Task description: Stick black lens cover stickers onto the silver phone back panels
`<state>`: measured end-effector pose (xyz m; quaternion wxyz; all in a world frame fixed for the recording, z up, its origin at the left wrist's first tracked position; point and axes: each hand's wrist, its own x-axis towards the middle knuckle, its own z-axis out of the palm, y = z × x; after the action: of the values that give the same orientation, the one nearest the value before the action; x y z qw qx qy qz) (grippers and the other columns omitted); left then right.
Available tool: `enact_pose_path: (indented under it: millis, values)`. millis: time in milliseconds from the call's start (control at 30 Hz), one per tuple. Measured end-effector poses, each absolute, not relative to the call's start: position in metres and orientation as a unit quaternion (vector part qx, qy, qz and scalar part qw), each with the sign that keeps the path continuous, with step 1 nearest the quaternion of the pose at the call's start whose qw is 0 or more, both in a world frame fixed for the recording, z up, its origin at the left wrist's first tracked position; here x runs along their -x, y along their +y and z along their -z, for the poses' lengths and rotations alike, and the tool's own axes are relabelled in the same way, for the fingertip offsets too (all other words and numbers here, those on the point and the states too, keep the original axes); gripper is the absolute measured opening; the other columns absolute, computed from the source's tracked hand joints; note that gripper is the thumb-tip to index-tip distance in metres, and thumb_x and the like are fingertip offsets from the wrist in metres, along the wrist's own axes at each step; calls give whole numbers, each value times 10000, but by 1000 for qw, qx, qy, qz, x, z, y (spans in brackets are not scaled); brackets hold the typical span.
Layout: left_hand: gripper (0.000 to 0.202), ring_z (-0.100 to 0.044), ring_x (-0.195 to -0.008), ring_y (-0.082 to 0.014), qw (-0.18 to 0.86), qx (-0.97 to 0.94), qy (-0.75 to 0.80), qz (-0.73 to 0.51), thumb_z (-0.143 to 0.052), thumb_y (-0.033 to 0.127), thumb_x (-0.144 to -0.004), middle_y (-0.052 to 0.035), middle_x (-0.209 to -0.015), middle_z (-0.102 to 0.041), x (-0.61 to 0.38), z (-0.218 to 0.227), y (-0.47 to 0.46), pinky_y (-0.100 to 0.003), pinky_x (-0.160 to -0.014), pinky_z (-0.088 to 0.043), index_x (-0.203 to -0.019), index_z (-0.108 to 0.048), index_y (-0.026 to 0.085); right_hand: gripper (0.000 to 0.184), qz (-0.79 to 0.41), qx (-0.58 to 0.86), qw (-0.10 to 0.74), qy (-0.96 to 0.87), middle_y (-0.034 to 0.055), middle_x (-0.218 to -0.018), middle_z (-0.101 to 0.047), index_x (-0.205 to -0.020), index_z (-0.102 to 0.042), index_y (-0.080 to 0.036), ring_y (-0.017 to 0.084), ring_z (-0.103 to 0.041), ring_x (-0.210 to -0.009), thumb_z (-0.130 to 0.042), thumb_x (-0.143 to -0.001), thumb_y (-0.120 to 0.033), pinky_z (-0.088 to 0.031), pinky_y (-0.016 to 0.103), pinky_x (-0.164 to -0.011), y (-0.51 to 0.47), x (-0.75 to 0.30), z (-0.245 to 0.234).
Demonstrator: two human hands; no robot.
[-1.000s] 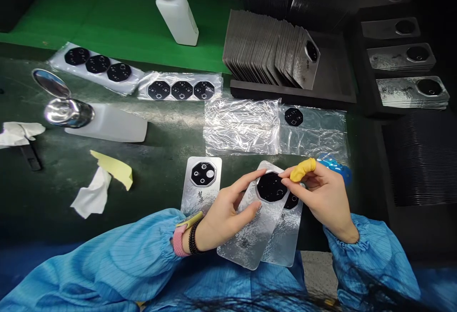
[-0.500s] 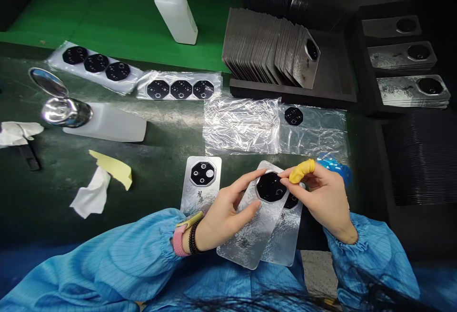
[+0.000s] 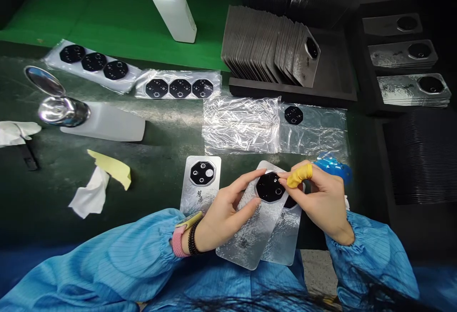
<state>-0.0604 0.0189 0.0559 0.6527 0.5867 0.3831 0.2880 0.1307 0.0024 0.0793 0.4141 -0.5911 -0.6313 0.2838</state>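
My left hand holds a silver, textured phone back cover, its thumb and fingers on either side of the black octagonal camera plate. My right hand, with a yellow finger cot on one finger, is pinched closed at the plate's upper right rim. What lies between those fingertips, if anything, is too small to make out. Partly beneath the held cover is a second back cover. Another back cover lies left of the hands, its lower end hidden by my left arm.
Clear film sheets lie ahead, one bearing a loose camera plate. Behind them a black rack holds many covers. Dispenser bottles and bagged plates are left. Blue film scraps sit beyond my right hand.
My right fingertips have shifted slightly down and left along the camera plate's edge. My left hand and the held cover stay nearly still.
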Motion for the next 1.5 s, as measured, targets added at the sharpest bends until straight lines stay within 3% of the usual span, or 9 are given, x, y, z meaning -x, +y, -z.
enact_pose_path:
  millis: [433, 700, 900, 1067, 1233, 1500]
  values:
    - [400, -596, -1163, -200, 654, -583, 362, -318, -570, 180, -887, -44, -1280, -626, 60, -57, 20, -279, -1010, -476, -1284, -544, 213, 219, -122, 522, 381, -753, 0, -649, -654, -738, -544, -241, 146, -602, -628, -597, -819, -45, -516, 266, -528, 1, -130, -80]
    - [370, -627, -1084, -256, 618, -614, 386, -303, -580, 236, -890, -54, -1031, -717, 63, -58, 19, -323, -885, -555, -1258, -574, 193, 226, -69, 468, 382, -794, 25, -720, -720, -770, -581, -248, 170, -631, -647, -641, -769, -30, -556, 285, -539, 3, -134, -77]
    - [411, -634, -1076, -210, 600, -640, 346, -332, -564, 171, -896, -45, -1174, -673, 65, -57, 16, -275, -905, -539, -1302, -533, 226, 192, -34, 457, 404, -792, 57, -790, -742, -750, -583, -197, 177, -654, -726, -630, -783, -14, -569, 289, -561, -1, -133, -72]
    - [416, -648, -1047, -215, 591, -648, 347, -334, -561, 158, -896, -50, -1107, -692, 67, -56, 14, -247, -800, -571, -1304, -525, 231, 174, -10, 443, 392, -806, 93, -774, -748, -705, -586, -168, 175, -668, -743, -643, -780, -22, -579, 262, -590, -3, -135, -75]
    - [412, -670, -977, -170, 600, -640, 326, -354, -556, 117, -893, -53, -1199, -651, 68, -56, 13, -210, -786, -558, -1279, -527, 256, 189, 9, 439, 362, -822, 81, -755, -752, -686, -586, -181, 159, -676, -710, -600, -818, -47, -589, 239, -590, -2, -137, -81]
    - [447, -688, -925, -151, 595, -639, 314, -373, -554, 67, -878, -58, -1143, -668, 64, -57, 12, -177, -755, -559, -1281, -497, 253, 234, 8, 416, 351, -839, 77, -837, -757, -663, -537, -230, 177, -695, -770, -565, -819, -57, -616, 263, -599, -6, -142, -80]
